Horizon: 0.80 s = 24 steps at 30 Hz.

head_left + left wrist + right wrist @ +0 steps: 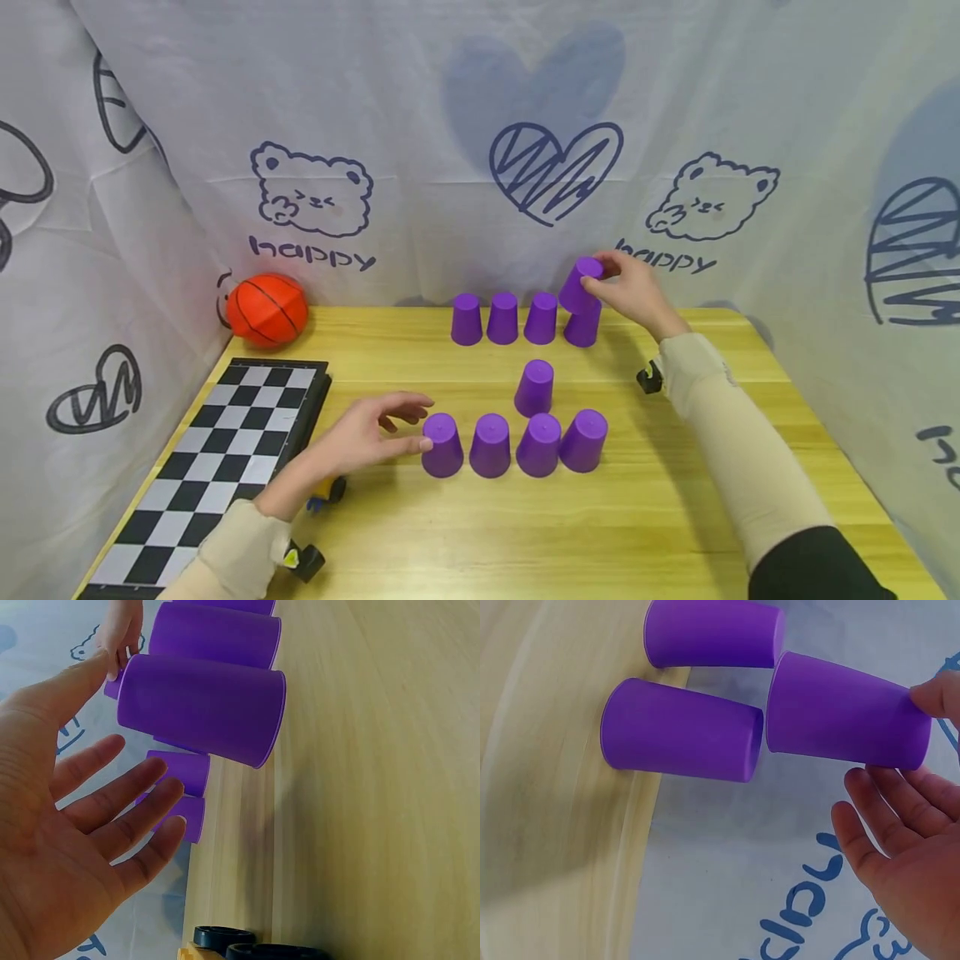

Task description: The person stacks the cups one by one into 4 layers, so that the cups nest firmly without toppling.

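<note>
My right hand [632, 290] pinches a purple plastic cup [579, 282] near its narrow base, mouth down and slightly tilted. In the right wrist view, the held cup [847, 712] has its rim close over the base of the rightmost back-row cup [682, 731]. My left hand [372, 433] has its fingers spread and relaxed beside the leftmost front-row cup [442, 450], thumb tip right at its side. Several upside-down cups stand in this front row, including the rightmost one [585, 442]. A lone cup [535, 389] stands between the rows.
A black-and-white checkered board [217, 450] lies along the table's left side. Behind it sits an orange basketball-patterned ball [267, 310]. A small yellow and black object [327, 492] is under the left forearm. A printed white cloth [420, 208] hangs behind the wooden table [525, 542].
</note>
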Tool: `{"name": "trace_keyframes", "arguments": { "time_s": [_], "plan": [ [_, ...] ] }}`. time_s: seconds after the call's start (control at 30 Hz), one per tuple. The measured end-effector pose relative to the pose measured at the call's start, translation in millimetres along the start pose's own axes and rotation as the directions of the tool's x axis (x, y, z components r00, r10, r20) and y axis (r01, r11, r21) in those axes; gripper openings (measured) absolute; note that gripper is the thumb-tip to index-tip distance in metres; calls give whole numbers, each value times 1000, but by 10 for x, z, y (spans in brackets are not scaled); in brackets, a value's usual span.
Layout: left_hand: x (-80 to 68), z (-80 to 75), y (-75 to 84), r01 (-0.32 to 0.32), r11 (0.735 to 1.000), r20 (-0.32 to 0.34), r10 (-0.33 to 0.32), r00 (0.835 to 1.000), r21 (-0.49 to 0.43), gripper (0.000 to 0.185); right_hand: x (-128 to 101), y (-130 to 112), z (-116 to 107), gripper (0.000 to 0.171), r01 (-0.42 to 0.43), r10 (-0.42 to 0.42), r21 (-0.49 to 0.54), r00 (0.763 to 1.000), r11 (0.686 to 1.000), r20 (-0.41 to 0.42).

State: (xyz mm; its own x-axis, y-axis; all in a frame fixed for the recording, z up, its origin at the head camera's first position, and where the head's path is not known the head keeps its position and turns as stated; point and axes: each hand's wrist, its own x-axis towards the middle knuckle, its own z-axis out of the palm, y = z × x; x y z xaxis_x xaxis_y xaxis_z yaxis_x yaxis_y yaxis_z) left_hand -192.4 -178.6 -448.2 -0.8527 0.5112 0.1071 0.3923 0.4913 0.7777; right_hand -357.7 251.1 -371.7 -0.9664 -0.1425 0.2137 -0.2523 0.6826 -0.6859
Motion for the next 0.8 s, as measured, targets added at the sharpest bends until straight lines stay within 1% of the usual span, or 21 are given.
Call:
{"name": "trace_keyframes", "arguments": {
  "time_s": [0.17, 0.37, 0.57, 0.8],
  "plan": [
    [-8, 28, -5, 0, 1000, 5, 0, 1000, 0, 55, 53, -30, 43, 50, 7, -7, 1, 1000, 1000, 20],
    [-6, 74, -19, -5, 1000, 11, 5, 1000, -15, 55, 88, -15, 69, 50, 20, -20, -3, 1000, 1000, 16],
    [-13, 113, -26, 6, 1000, 21, -6, 1000, -20, 51, 122, -3, 85, 52, 4, -4, -6, 999, 1000, 37],
    [-14, 130, -14, 9, 1000, 3, -9, 1000, 3, 49, 151, -24, 104, 54, -13, 13, -8, 999, 1000, 49]
  ]
}}
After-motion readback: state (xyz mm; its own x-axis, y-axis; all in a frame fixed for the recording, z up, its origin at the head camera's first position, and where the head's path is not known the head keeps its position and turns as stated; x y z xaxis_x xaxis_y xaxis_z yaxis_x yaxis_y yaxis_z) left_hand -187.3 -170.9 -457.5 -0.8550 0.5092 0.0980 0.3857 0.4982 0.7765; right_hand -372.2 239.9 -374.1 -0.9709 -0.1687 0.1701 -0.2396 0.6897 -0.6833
